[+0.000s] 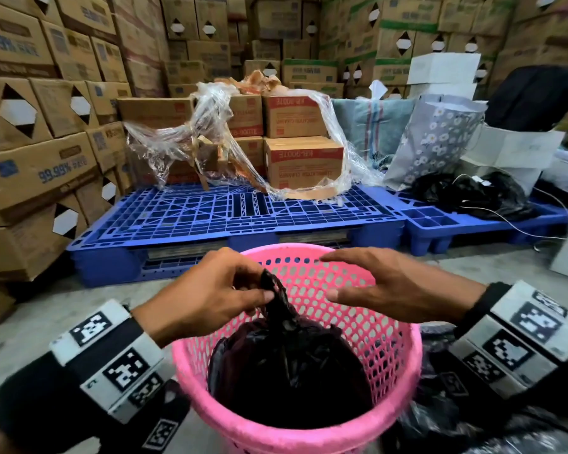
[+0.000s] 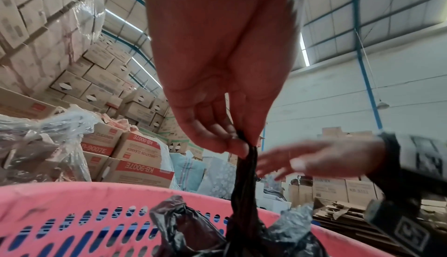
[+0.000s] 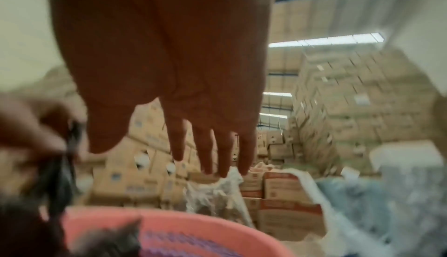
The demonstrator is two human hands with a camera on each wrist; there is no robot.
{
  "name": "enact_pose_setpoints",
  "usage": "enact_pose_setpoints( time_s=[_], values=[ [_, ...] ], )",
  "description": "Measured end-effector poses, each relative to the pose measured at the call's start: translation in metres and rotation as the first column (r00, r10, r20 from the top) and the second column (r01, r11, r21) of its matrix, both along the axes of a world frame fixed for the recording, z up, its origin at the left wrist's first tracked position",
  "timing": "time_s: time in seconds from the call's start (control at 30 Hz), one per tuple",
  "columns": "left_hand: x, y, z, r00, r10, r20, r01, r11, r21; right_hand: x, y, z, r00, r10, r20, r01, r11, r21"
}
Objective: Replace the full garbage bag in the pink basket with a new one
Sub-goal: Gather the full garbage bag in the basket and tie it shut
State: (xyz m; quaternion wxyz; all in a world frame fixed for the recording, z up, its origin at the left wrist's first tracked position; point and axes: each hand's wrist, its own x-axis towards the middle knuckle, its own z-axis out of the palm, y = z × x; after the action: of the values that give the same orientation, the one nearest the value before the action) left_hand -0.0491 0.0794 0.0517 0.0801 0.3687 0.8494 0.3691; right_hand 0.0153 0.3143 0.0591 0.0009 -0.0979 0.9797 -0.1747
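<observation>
Black film of the garbage bag (image 1: 289, 365): left hand (image 1: 210, 290) pinches its twisted neck; right hand (image 1: 391, 290) spread, empty. Thin plastic may tear or slip against the pink basket (image 1: 391, 348).

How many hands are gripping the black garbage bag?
1: the left hand pinches the black garbage bag by its twisted neck; the right hand hovers open beside it.

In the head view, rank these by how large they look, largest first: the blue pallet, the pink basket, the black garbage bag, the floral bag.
1. blue pallet
2. pink basket, though it sits nearest the camera
3. black garbage bag, inside the basket, its neck pinched by the left hand
4. floral bag, farther off, so unsure against the garbage bag
</observation>
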Motion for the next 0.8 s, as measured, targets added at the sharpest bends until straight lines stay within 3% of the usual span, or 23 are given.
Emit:
enact_pose_setpoints(
  time_s=[0.07,0.17,0.4,0.5,0.63,0.73,0.8],
  values=[
    [-0.001,-0.003,0.003,1.000,0.015,0.003,-0.015,1.000,-0.002,0.002,0.020,-0.016,0.984,-0.106,0.146,0.076,0.977,0.200],
    [-0.008,-0.002,0.003,1.000,0.009,0.006,-0.009,1.000,-0.013,0.000,0.039,-0.051,0.956,-0.150,0.253,0.079,0.960,0.269],
    [-0.021,0.006,0.013,1.000,0.002,0.002,-0.002,1.000,-0.022,0.003,0.045,-0.081,0.990,-0.061,0.127,0.030,0.971,0.237],
    [-0.023,0.009,0.019,0.990,0.071,0.125,-0.075,0.997,0.028,0.006,0.047,-0.078,0.985,-0.085,0.151,0.055,0.980,0.193],
    [-0.002,0.009,0.052,0.934,0.254,0.253,-0.294,0.946,0.135,0.017,0.042,-0.033,0.950,-0.122,0.288,0.077,0.984,0.163],
    [0.012,0.004,0.114,0.861,0.410,0.300,-0.477,0.857,0.198,0.024,0.032,0.036,0.924,-0.182,0.335,0.142,0.980,0.141],
    [0.020,-0.001,0.180,0.813,0.470,0.343,-0.557,0.800,0.224,0.031,0.022,0.099,0.910,-0.202,0.362,0.165,0.978,0.130]
  ],
)
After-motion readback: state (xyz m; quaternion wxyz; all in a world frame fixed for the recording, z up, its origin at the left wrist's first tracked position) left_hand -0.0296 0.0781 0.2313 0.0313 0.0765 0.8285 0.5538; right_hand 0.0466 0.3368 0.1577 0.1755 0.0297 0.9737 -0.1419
